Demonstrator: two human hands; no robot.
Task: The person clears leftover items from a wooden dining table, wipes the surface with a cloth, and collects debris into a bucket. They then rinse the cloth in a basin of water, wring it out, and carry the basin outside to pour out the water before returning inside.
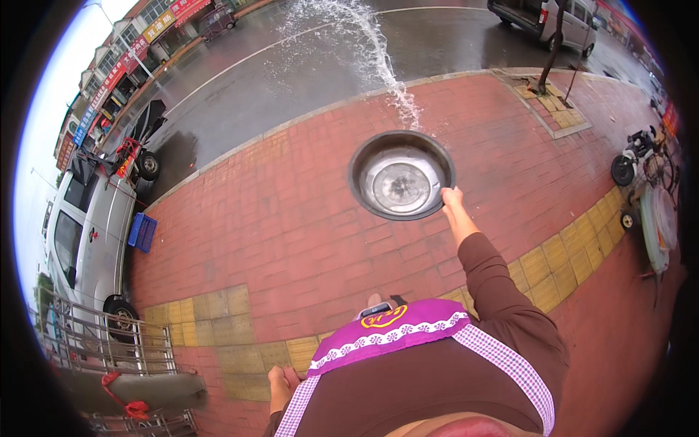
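Note:
My right hand (452, 198) grips the near right rim of a round metal basin (401, 175), held out over the brick pavement with its inside turned up towards me. A thick stream of water (401, 101) runs from beyond the basin's far rim out over the kerb and the road. At my left side, low in the view, is my left hand (281, 379); its fingers look curled, and a small pinkish thing is beside them, too unclear to name. I wear a purple apron (390, 333) with lace trim over a brown top.
At the left stand a white vehicle (90, 235), a blue plastic crate (143, 232) and a metal rack (136, 349). A kerb (262, 136) borders the wet road. A tree (546, 60) and a silver van (568, 24) are at the upper right, with parked cycles (636, 155) further right.

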